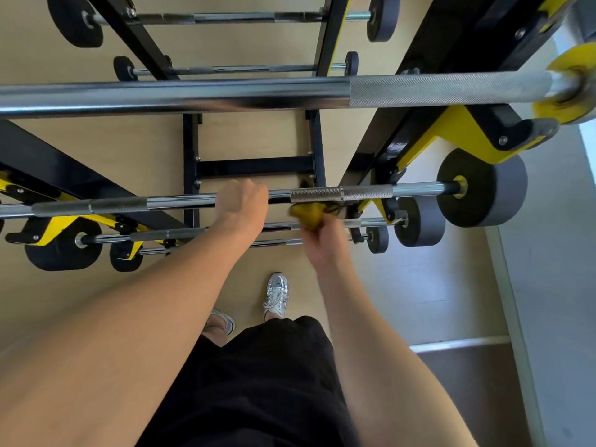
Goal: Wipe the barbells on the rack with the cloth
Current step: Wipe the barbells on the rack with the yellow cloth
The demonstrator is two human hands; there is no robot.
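Observation:
A chrome barbell (180,201) with black end weights lies across the black and yellow rack (458,130) at mid height. My left hand (242,204) grips its smooth middle part. Just to the right, my right hand (319,240) holds a bunched yellow cloth (306,212) directly below the bar's knurled section; the hand is blurred. A thicker barbell (290,91) with a yellow end plate crosses above. Thinner barbells (180,234) rest on the lower rungs.
Two more barbells (232,17) hang on the far side of the rack. A large black weight (483,188) sits at the right end of the gripped bar. My feet in silver shoes (277,295) stand on the wooden floor below.

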